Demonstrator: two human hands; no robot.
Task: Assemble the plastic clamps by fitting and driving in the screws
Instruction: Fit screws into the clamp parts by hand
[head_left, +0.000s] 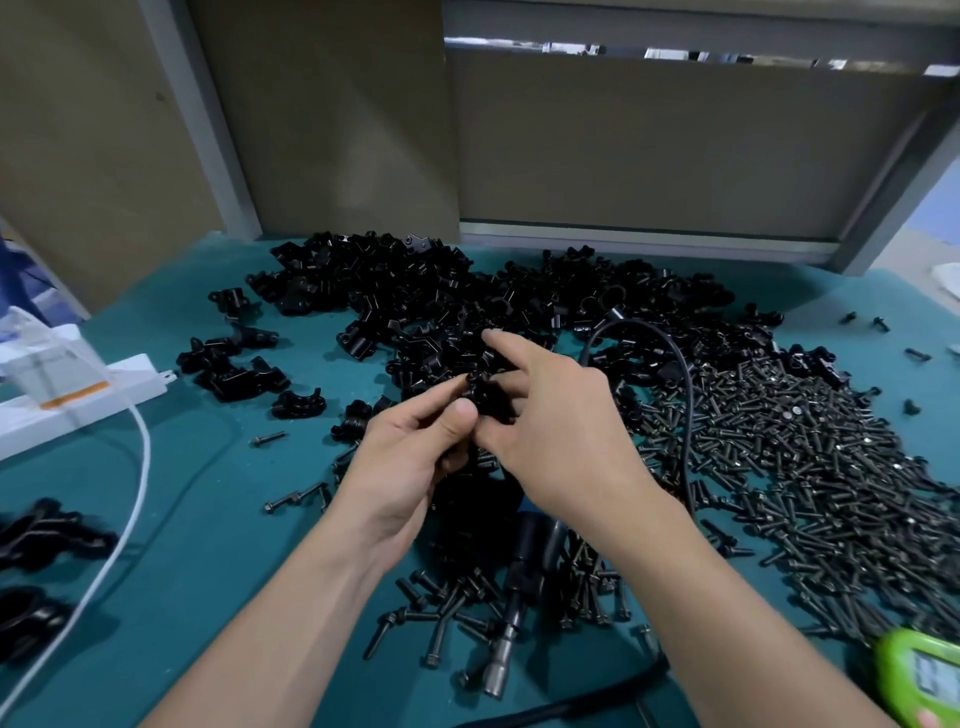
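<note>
Pinching one black clamp (480, 387), left hand (410, 457) and right hand (561, 431) fingers closed round it, long axis hidden

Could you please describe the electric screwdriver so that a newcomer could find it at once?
Start at the teal table mat and look to its near side, between the person's forearms, just below the left hand and right hand. There lies the black electric screwdriver among loose dark screws; unlike them it is far bulkier and ends in a silver socket tip.
</note>
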